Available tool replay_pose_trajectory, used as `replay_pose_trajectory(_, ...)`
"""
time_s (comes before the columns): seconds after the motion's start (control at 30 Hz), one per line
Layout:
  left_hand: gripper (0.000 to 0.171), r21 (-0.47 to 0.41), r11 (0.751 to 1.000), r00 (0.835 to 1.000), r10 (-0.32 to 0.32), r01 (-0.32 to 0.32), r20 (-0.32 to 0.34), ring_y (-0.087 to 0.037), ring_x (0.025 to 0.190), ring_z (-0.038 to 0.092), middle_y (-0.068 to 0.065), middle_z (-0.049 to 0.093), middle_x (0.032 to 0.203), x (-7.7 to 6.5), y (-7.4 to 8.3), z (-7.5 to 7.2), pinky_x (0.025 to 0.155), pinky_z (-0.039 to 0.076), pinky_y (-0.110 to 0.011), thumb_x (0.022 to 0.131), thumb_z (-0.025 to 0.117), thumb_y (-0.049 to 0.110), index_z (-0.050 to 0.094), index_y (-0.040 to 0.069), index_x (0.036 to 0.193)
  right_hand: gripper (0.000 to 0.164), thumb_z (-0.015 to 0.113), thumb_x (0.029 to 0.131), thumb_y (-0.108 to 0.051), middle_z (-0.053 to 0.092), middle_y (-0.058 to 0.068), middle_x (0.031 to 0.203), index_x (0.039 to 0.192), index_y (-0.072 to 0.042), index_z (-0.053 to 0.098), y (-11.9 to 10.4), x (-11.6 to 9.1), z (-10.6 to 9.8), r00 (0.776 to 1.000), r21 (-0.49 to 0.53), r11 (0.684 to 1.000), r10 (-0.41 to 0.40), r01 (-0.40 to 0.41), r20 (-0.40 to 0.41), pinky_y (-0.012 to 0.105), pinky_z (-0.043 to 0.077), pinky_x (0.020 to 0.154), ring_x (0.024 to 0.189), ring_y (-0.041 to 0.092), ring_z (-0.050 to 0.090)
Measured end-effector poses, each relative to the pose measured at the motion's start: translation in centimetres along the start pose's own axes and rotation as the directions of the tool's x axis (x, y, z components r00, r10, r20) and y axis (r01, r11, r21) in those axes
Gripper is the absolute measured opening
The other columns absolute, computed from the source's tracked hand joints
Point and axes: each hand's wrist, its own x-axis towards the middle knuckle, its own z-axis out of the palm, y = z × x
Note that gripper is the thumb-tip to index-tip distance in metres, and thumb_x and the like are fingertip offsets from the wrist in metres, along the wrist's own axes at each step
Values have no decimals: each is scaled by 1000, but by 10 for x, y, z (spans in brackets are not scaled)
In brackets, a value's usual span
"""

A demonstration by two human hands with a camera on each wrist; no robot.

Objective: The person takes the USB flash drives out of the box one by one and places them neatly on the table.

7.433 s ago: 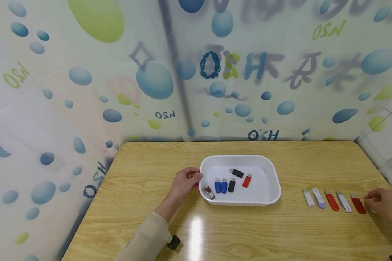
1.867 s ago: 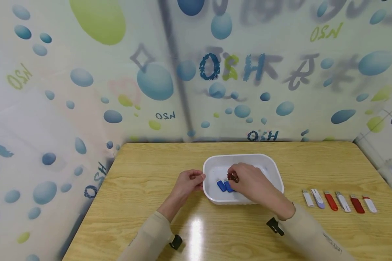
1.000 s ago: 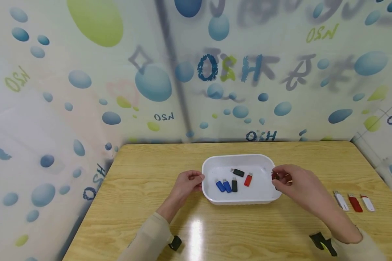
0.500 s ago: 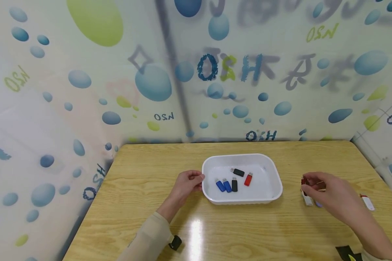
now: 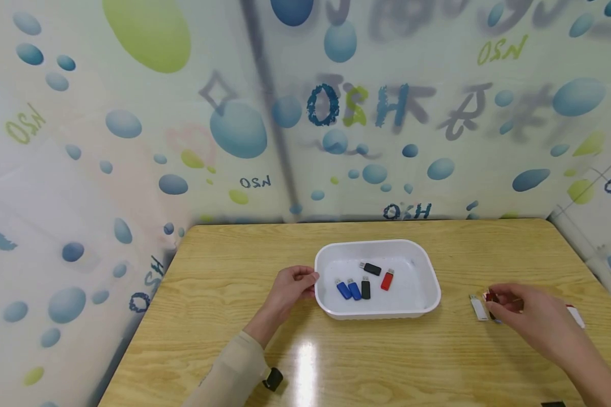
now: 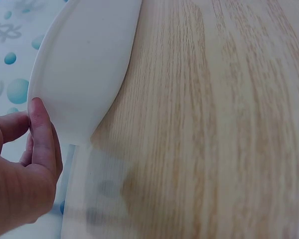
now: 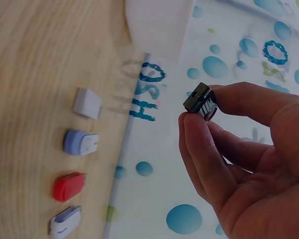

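My left hand [image 5: 291, 287] pinches the left rim of a white plastic tray [image 5: 377, 315], thumb and fingers on either side of its edge in the left wrist view. Two blue USB flash drives [image 5: 354, 290], two black ones [image 5: 365, 289] and a red one [image 5: 387, 280] lie in the tray. Right of it, my right hand [image 5: 534, 314] pinches a USB flash drive [image 7: 200, 99] with a metal swivel cover and some red, between thumb and fingertips. It is held above the drives on the table, partly covered by the fingers in the head view.
Below the right hand runs a row of flash drives: a white one [image 7: 87, 103], a lavender and white one [image 7: 80, 142], a red one [image 7: 69, 186] and another white one [image 7: 66, 221]. A red-tipped white drive [image 5: 576, 317] ends the row. Behind the wooden table [image 5: 244, 249] hangs a patterned curtain.
My right hand has taken the metal-covered flash drive out of the tray and carried it rightward over the row, most recently moving slightly further right. The left hand has stayed on the tray rim.
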Motion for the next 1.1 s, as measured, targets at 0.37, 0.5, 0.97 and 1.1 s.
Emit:
replay_pose_trajectory(0.37, 37, 2, 1000, 1000, 7, -7, 1, -22, 80, 64, -26, 63, 103, -1, 0, -1, 70, 58, -31, 92, 65, 17, 59, -9, 118, 56, 66, 87, -42, 67, -1, 87, 114, 7, 65, 20, -1, 12, 992, -53, 999, 16, -10, 125, 36, 52, 60, 76, 17, 62)
replay_pose_trajectory(0.5, 38, 11, 1000, 1000, 3, -3, 0, -20, 78, 64, -25, 63, 103, 0, -1, -1, 68, 57, -28, 91, 66, 19, 59, -8, 117, 58, 65, 88, -41, 65, -1, 87, 116, 10, 60, 25, -1, 19, 979, -40, 998, 50, -43, 198, 34, 51, 61, 77, 16, 61)
replay_pose_trajectory(0.97, 38, 17, 1000, 1000, 4, -4, 2, -18, 77, 63, -24, 63, 101, 0, -1, 0, 69, 57, -29, 91, 66, 19, 59, -8, 116, 36, 72, 82, -28, 58, -4, 79, 100, 2, 63, 32, -13, 44, 994, -95, 995, 33, -24, 101, 34, 45, 60, 69, 12, 50)
replay_pose_trajectory(1.1, 37, 15, 1000, 1000, 1, -1, 1, -18, 77, 63, -24, 63, 101, 0, -1, 0, 69, 57, -29, 91, 66, 19, 60, -8, 116, 28, 73, 80, -22, 53, -4, 75, 95, -1, 61, 33, -15, 50, 997, -111, 994, 1, 8, 81, 32, 42, 56, 64, 12, 46)
